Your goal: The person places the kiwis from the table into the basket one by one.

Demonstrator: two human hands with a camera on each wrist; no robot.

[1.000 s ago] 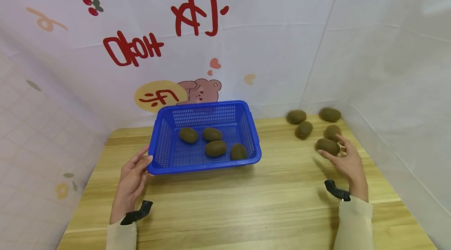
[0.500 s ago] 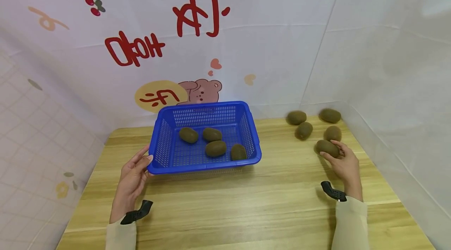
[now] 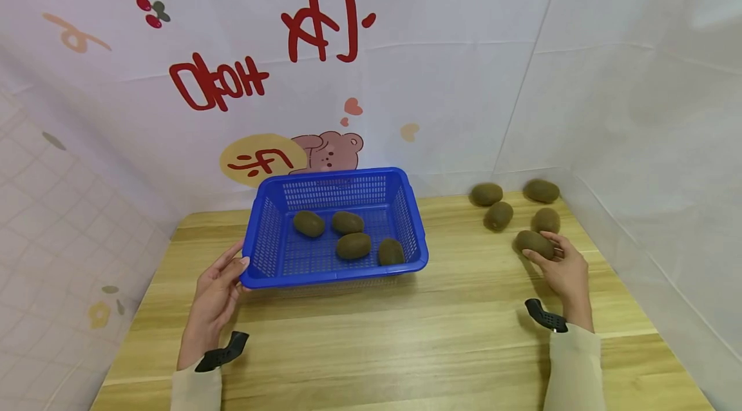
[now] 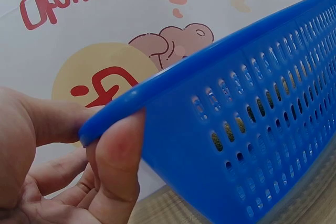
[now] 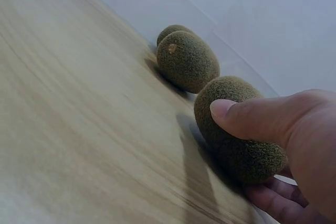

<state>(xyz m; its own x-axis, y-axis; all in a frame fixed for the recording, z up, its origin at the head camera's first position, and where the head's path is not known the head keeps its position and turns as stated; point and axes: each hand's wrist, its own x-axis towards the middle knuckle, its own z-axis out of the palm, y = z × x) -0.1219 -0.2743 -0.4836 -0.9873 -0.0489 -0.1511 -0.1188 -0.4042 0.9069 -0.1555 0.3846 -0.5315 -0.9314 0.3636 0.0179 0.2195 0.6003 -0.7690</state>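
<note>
My left hand [image 3: 217, 292] pinches the near left corner of a blue plastic basket [image 3: 333, 276], thumb on one side of the rim and fingers on the other, as the left wrist view shows up close. Inside the basket lie several brown kiwis [image 3: 353, 246]. Over at the right of the table, my right hand [image 3: 565, 272] grips another kiwi [image 3: 533, 244] between thumb and fingers. In the right wrist view the thumb presses on the fuzzy side of this kiwi [image 5: 231, 153], and fingers curl beneath it.
Several more kiwis stand loose behind the right hand, among them one kiwi [image 3: 498, 216] toward the basket and one [image 3: 542, 191] at the far corner. White printed sheeting [image 3: 452, 76] walls the wooden table [image 3: 371, 346] at back and sides.
My right hand has closed its fingers on the nearest kiwi and drawn it slightly left, away from the kiwi behind it. The left hand and basket stay put.
</note>
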